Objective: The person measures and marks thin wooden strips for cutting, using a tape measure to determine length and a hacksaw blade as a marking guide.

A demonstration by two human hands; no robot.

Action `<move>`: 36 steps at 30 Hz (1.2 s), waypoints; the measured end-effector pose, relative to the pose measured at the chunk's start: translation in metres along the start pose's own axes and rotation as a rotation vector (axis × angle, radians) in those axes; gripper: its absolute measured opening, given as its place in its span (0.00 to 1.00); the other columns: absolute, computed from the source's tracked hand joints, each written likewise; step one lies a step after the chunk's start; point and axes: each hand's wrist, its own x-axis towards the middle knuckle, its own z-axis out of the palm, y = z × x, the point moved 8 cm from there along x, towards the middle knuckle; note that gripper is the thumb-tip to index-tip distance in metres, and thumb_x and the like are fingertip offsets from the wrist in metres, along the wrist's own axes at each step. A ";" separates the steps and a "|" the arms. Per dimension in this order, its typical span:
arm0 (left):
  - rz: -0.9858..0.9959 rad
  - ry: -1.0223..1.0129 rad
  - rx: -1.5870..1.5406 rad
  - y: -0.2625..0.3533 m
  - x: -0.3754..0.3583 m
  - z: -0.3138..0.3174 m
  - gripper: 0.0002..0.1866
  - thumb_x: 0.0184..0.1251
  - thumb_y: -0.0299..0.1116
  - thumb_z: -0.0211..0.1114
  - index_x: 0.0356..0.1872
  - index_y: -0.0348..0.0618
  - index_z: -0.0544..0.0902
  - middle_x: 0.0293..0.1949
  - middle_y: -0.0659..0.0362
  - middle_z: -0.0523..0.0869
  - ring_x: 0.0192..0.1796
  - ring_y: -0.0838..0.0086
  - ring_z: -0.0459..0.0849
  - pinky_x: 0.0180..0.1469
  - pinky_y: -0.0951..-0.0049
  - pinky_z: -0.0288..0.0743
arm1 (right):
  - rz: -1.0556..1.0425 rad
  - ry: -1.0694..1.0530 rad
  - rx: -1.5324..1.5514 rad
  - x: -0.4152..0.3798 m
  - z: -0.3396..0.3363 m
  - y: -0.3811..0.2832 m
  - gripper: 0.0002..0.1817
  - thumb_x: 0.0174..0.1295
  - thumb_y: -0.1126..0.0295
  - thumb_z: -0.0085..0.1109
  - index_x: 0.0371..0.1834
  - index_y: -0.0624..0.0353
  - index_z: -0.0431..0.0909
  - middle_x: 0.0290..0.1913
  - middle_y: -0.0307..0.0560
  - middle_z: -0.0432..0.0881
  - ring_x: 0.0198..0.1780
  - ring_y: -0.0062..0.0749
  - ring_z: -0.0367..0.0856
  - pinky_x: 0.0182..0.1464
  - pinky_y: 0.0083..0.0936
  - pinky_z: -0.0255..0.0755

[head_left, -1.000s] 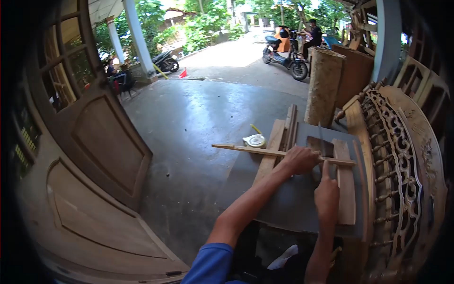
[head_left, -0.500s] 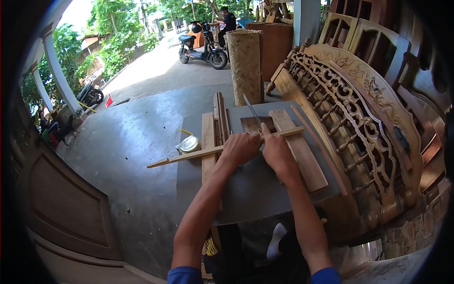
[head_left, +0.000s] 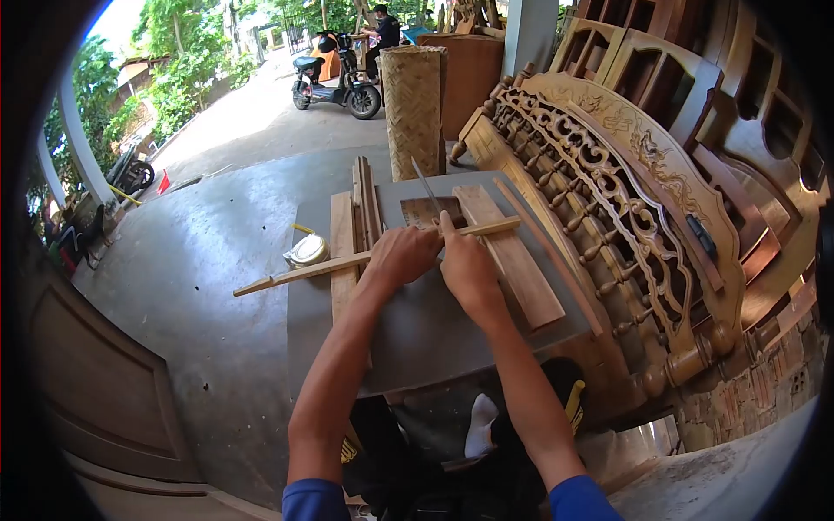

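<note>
Clenched, the left hand [head_left: 405, 255] grasps a long, narrow, pale wooden strip [head_left: 339, 264], and the right hand [head_left: 470, 267], just beside it, grasps a thin grey metal blade [head_left: 425, 183], its near end hidden. On the flat grey tabletop [head_left: 417, 334], two pale wooden planks [head_left: 519, 273] lie left and right beneath the strip. It runs near left to far right, right hand nearer its far end; the blade points far and slightly left, crossing that axis.

Forearms [head_left: 334, 369] angled inward, the left hand [head_left: 405, 254] curled palm-down just beside the right hand [head_left: 469, 269], from which one digit [head_left: 446, 225], probably the forefinger, extends ahead
</note>
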 end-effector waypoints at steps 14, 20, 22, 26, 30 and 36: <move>-0.060 0.017 -0.015 -0.011 0.006 0.005 0.17 0.65 0.43 0.49 0.27 0.41 0.78 0.22 0.45 0.79 0.29 0.49 0.79 0.32 0.52 0.71 | 0.105 -0.140 -0.012 -0.073 -0.042 0.000 0.32 0.53 0.80 0.44 0.66 0.53 0.58 0.26 0.63 0.78 0.33 0.55 0.79 0.38 0.44 0.73; -0.010 -0.015 0.089 -0.004 0.003 0.000 0.15 0.62 0.43 0.53 0.26 0.44 0.80 0.21 0.48 0.81 0.27 0.54 0.81 0.29 0.56 0.73 | 0.024 -0.052 0.048 0.012 0.008 0.001 0.30 0.54 0.79 0.44 0.65 0.58 0.58 0.31 0.67 0.78 0.37 0.56 0.79 0.40 0.45 0.73; -0.005 -0.005 0.111 -0.004 0.003 0.001 0.15 0.62 0.43 0.52 0.25 0.45 0.80 0.20 0.49 0.80 0.27 0.54 0.81 0.28 0.56 0.73 | 0.017 -0.039 0.080 -0.008 -0.004 -0.002 0.30 0.54 0.79 0.43 0.65 0.58 0.57 0.30 0.67 0.78 0.35 0.56 0.79 0.38 0.45 0.73; -0.009 0.021 0.035 -0.006 0.000 0.002 0.18 0.64 0.47 0.51 0.25 0.44 0.78 0.19 0.48 0.79 0.25 0.52 0.80 0.28 0.54 0.72 | 0.137 -0.162 0.005 -0.099 -0.033 -0.007 0.32 0.53 0.80 0.44 0.66 0.57 0.56 0.27 0.68 0.77 0.30 0.58 0.79 0.34 0.45 0.73; -0.037 0.003 0.006 -0.008 0.001 0.002 0.18 0.65 0.47 0.50 0.26 0.45 0.79 0.19 0.48 0.79 0.25 0.52 0.79 0.29 0.54 0.72 | 0.115 -0.187 -0.064 -0.110 -0.042 0.002 0.32 0.53 0.80 0.43 0.66 0.55 0.56 0.26 0.64 0.78 0.31 0.54 0.80 0.33 0.43 0.75; -0.015 -0.022 0.058 -0.001 -0.002 -0.008 0.17 0.64 0.45 0.51 0.25 0.46 0.80 0.20 0.49 0.80 0.25 0.53 0.80 0.30 0.55 0.73 | -0.067 -0.010 -0.002 0.003 -0.006 -0.010 0.29 0.55 0.80 0.43 0.64 0.57 0.60 0.30 0.65 0.78 0.33 0.54 0.80 0.35 0.43 0.75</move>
